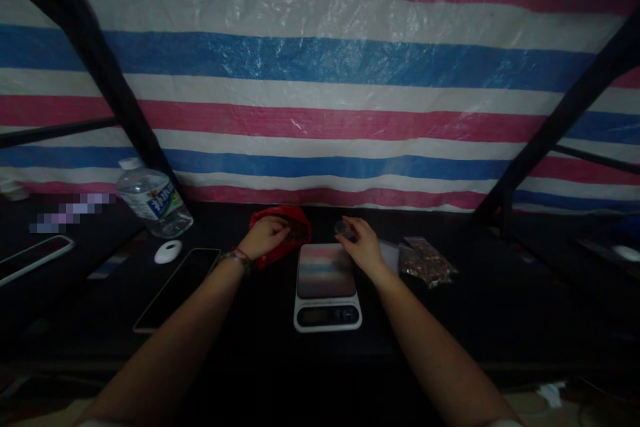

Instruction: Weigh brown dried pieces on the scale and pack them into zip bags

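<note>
On the dark table lies a red plastic bag [273, 257], its mouth open on brown loose bits [299, 232]. My left hand [267, 237] is closed at the bag's left edge, the fingertips curled over its mouth. A small clear round cup [343, 228] is pinched between the thumb and fingers of my right hand [364, 243]. That hand hovers by the back right corner of a white kitchen scale [327, 317] with a shiny metal plate. Nothing rests on the plate, and its display is too dark to read.
Right of the scale lie clear bags of brown bits [425, 263] and a pale plastic sheet [389, 255]. To the left are a tablet-like dark device [177, 290], a white mouse [168, 251], a large clear bottle [155, 203] and a phone [35, 259]. Striped sheeting [320, 67] hangs behind.
</note>
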Demonstrator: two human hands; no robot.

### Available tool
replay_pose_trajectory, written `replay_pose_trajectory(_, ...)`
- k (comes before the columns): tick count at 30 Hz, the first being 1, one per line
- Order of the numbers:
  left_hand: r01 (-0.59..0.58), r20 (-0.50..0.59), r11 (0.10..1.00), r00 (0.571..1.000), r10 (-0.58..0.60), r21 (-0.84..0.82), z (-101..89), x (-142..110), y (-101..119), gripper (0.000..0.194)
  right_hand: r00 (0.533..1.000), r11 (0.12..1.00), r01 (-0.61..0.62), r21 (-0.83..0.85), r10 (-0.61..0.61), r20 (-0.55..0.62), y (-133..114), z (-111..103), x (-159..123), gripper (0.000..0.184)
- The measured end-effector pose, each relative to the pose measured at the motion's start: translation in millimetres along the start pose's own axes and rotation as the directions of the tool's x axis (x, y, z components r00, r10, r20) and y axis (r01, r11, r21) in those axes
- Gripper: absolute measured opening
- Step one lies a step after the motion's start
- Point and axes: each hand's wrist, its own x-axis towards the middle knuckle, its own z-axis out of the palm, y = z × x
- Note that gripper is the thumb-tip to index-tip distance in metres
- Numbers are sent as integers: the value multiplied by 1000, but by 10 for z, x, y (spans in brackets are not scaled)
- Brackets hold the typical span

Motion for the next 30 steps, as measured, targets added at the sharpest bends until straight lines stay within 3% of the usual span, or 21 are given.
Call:
replay_pose_trajectory(2,84,114,994,989,-92,76,53,175,46,38,1000,1000,0,-4,0,13,-10,1,-4,41)
replay_pose_trajectory(5,279,63,930,951,-301,239,204,314,67,60,1000,1000,-10,-17,10,6,11,7,-8,42)
replay_pose_trajectory(7,315,38,907,940,-338,280,310,311,55,73,1000,1000,-19,-21,19,-1,37,16,-10,42)
replay_pose_trajectory(15,208,-25,948,978,-208,242,459,177,-6,47,998,999,-48,3,48,30,22,61,-44,41)
replay_pose_trajectory(24,203,-95,942,978,-185,265,467,214,-12,47,996,996,-84,30,84,11,104,140,-79,43)
replay_pose_trajectory(30,173,-170,959,976,-137,223,375,234,-15,44,997,997,-81,13,81,14,116,138,-87,44)
